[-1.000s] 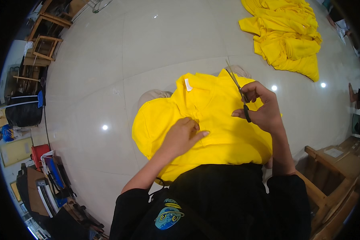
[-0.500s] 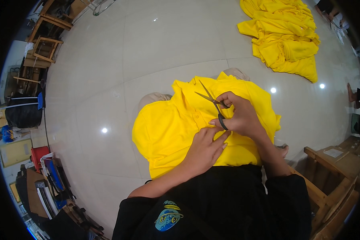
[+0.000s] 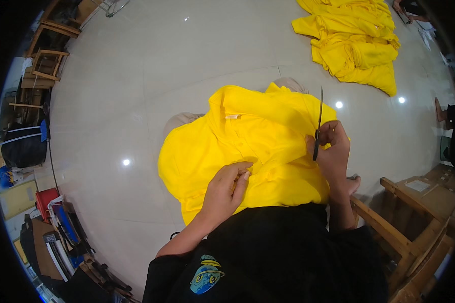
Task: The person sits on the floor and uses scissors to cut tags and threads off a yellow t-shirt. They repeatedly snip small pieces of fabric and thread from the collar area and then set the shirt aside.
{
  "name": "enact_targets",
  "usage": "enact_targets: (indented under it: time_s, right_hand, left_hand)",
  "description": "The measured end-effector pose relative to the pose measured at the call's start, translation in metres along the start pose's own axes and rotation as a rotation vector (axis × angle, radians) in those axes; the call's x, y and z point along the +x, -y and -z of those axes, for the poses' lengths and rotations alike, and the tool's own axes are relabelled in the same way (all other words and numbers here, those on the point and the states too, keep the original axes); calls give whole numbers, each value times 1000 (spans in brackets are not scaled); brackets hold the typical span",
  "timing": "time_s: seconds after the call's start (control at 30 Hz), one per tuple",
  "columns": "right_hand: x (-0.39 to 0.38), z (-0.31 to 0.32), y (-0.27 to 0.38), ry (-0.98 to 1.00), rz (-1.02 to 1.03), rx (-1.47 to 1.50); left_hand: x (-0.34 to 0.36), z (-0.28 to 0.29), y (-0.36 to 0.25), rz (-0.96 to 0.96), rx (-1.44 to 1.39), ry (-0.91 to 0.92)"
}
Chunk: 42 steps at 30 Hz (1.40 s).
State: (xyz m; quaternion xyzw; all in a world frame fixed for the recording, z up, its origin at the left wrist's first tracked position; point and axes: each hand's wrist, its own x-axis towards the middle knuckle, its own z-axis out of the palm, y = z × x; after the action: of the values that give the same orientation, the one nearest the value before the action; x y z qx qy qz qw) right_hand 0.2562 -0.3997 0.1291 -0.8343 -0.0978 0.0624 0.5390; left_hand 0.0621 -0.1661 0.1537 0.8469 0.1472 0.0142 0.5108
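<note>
A yellow polo shirt (image 3: 192, 161) lies spread across my lap, its collar away from me and a small white label inside the neck. In my right hand (image 3: 333, 151) is a pair of scissors (image 3: 319, 118) with black handles, held above the shirt's right side. The blades point away from me and look closed, seen nearly edge-on. My left hand (image 3: 225, 189) is over the shirt's front, below the buttoned placket (image 3: 240, 144). Its fingers are curled, the thumb and forefinger tips close together; anything between them is too small to make out.
A heap of yellow garments (image 3: 356, 48) lies on the tiled floor (image 3: 106, 101) at the far right. Close on my right stand a wooden frame (image 3: 384, 227) and cardboard boxes (image 3: 419, 187). Bags and stacked items line the left side. Another person's foot (image 3: 440, 108) shows at the right edge.
My right hand has carried the scissors right, away from the placket, and their blades went from spread to closed. My left hand has drawn back toward the lower left. The collar now lies more opened out.
</note>
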Motion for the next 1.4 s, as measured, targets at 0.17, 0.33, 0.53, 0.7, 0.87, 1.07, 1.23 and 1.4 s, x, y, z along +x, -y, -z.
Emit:
enact_targets:
  time_s: [0.17, 0.33, 0.53, 0.7, 0.87, 1.07, 1.23, 1.4]
  right_hand:
    - [-23, 3, -17, 20, -214, 1]
    - [-18, 2, -17, 29, -178, -46]
    - [-17, 13, 19, 21, 29, -233]
    - [-22, 16, 65, 94, 535, 92]
    - [10, -44, 56, 557, 343, 137]
    - [8, -57, 13, 544, 160, 119]
    - [1, -53, 8, 423, 161, 166]
    - [1, -50, 10, 494, 93, 233]
  left_hand:
    - [-3, -2, 2, -20, -45, 102]
    - [-3, 0, -2, 18, -109, 153]
    - [-3, -6, 2, -86, -26, 120]
    - [-8, -12, 5, -124, -48, 114]
    - [3, -9, 5, -206, 22, 117]
    - [23, -13, 13, 31, 56, -184]
    - [44, -8, 18, 24, 221, 22]
    - [51, -12, 29, 155, 46, 60]
